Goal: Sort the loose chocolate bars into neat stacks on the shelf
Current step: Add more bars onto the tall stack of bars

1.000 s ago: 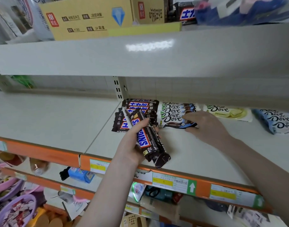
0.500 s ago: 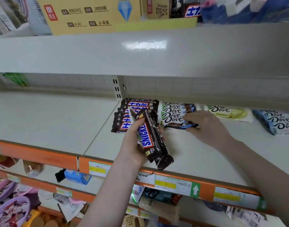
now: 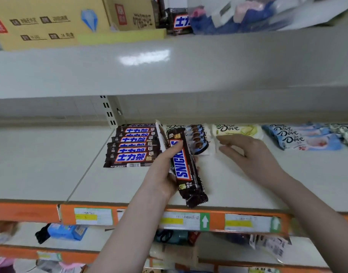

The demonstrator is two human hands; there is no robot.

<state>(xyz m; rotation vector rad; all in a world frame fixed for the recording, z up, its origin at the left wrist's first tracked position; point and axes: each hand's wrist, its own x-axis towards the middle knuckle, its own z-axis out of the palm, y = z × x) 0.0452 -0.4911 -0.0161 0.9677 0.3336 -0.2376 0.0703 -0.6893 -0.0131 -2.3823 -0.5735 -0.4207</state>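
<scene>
My left hand [image 3: 162, 174] grips a bundle of dark Snickers bars [image 3: 187, 172] upright over the middle of the grey shelf [image 3: 238, 186], with a white-wrapped bar tucked behind them. Left of it lies an overlapped row of Snickers bars [image 3: 132, 146]. Behind the bundle sits a stack of white-and-blue Dove bars [image 3: 196, 137]. My right hand [image 3: 250, 156] hovers with straight, spread fingers, empty, just right of that stack and in front of a pale green Dove bar [image 3: 238, 130]. Light blue Dove bars [image 3: 303, 137] lie further right.
An upper shelf [image 3: 169, 66] overhangs close above, carrying yellow cardboard boxes [image 3: 51, 22] and a Snickers carton [image 3: 179, 21]. The shelf's orange front rail [image 3: 141, 216] bears price labels. Lower shelves hold mixed goods. Bare shelf surface stretches to the left [image 3: 41, 164].
My right hand has let go of the white-and-blue Dove stack and moved right with its fingers opened. My left hand has raised the Snickers bundle slightly toward the back.
</scene>
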